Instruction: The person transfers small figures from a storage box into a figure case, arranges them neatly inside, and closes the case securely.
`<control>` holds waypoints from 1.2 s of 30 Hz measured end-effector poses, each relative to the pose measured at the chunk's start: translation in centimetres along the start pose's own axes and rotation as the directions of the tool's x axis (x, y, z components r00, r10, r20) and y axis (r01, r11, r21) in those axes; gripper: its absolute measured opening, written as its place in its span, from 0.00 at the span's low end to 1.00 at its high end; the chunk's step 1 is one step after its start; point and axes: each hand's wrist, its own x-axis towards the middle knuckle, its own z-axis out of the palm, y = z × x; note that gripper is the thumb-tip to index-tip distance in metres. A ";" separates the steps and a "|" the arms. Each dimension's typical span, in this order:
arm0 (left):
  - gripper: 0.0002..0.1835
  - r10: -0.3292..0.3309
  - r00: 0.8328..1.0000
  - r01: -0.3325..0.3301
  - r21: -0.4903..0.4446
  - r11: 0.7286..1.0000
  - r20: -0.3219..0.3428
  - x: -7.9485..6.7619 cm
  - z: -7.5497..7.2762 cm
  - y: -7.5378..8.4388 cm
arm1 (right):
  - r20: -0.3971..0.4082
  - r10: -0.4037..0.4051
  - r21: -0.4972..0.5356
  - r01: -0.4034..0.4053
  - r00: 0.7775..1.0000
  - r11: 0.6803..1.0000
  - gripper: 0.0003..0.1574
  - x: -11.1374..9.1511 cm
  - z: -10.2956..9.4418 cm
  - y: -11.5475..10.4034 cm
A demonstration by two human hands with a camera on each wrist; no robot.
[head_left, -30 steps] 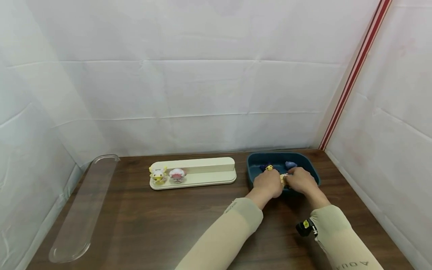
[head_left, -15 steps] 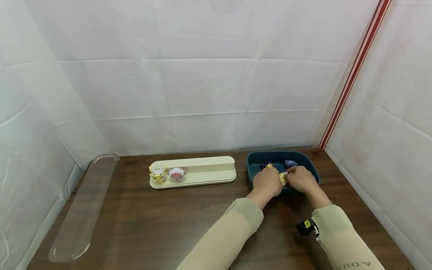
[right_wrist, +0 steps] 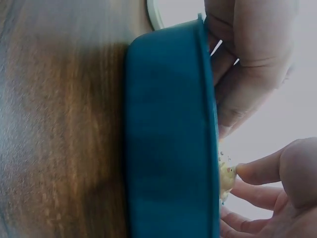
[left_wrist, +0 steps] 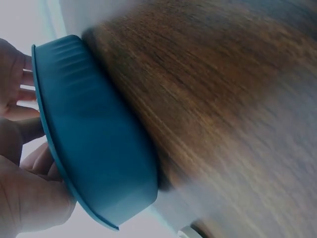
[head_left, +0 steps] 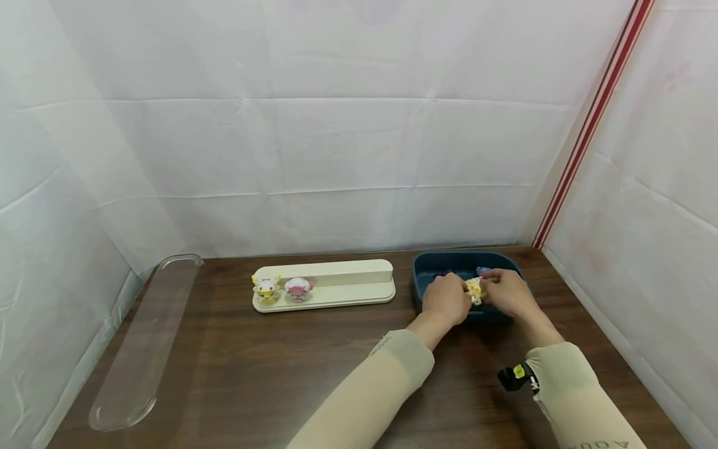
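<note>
A small yellow-and-white toy figurine (head_left: 475, 290) is between my two hands, over the dark blue bin (right_wrist: 168, 134). My right hand (head_left: 509, 293) pinches its right side with thumb and finger; the right wrist view shows the thumb on the yellow figurine (right_wrist: 227, 177). My left hand (head_left: 446, 302) has curled fingers at the figurine's left side, and its fingertips are partly hidden. Behind the hands in the bin are a blue toy (head_left: 482, 270) and a dark purple one (head_left: 445, 273), both mostly covered. In the left wrist view the bin's wall (left_wrist: 94, 129) hides the figurine.
Left of the bin lies a cream stepped display base (head_left: 350, 284). A yellow-and-white figurine (head_left: 267, 289) and a pink-and-white figurine (head_left: 298, 289) stand on its left end. A long clear cover (head_left: 148, 343) lies at the table's left edge. White sheets (head_left: 336, 143) enclose the back and sides.
The yellow figurine has come up and slightly right, showing more between the hands. My right hand has risen a little with it and now covers more of the blue toy.
</note>
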 end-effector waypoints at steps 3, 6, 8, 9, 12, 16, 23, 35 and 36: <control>0.13 0.011 1.000 -0.012 -0.048 0.999 -0.023 -0.3 -0.3 0.0 | -0.002 -0.006 0.045 0.007 1.000 0.999 0.26 -0.3 -0.2 -0.3; 0.16 0.027 0.998 -0.031 -0.066 0.997 -0.056 -0.6 -0.7 0.0 | -0.018 -0.017 0.056 0.018 1.000 0.998 0.25 -0.6 -0.3 -0.7; 0.17 0.042 0.996 -0.047 -0.072 0.996 -0.079 -0.7 -1.0 0.0 | -0.029 -0.033 0.056 0.035 0.999 0.998 0.24 -0.7 -0.3 -0.9; 0.17 0.049 0.995 -0.055 -0.076 0.996 -0.086 -0.8 -1.1 0.0 | -0.035 -0.039 0.057 0.041 0.999 0.998 0.24 -0.7 -0.3 -1.1; 0.18 0.055 0.993 -0.064 -0.089 0.994 -0.102 -1.1 -1.4 -0.1 | -0.041 -0.051 0.077 0.054 0.998 0.996 0.24 -0.9 -0.3 -1.5; 0.23 0.063 0.992 -0.072 -0.081 0.994 -0.109 -1.3 -1.6 -0.3 | -0.043 -0.056 0.083 0.060 0.997 0.995 0.23 -1.2 -0.4 -2.0; 0.24 0.086 0.992 -0.097 -0.118 0.988 -0.092 -1.6 -2.0 -0.9 | -0.065 -0.085 0.099 0.091 0.994 0.991 0.22 -1.9 -0.4 -2.9; 0.29 0.098 0.983 -0.132 -0.226 0.965 -0.154 -2.3 -2.5 -2.0 | -0.117 -0.114 0.177 0.133 0.987 0.975 0.20 -2.6 0.2 -4.3; 0.29 0.101 0.982 -0.137 -0.233 0.963 -0.162 -2.3 -2.5 -2.1 | -0.120 -0.122 0.185 0.143 0.985 0.972 0.20 -2.7 0.3 -4.4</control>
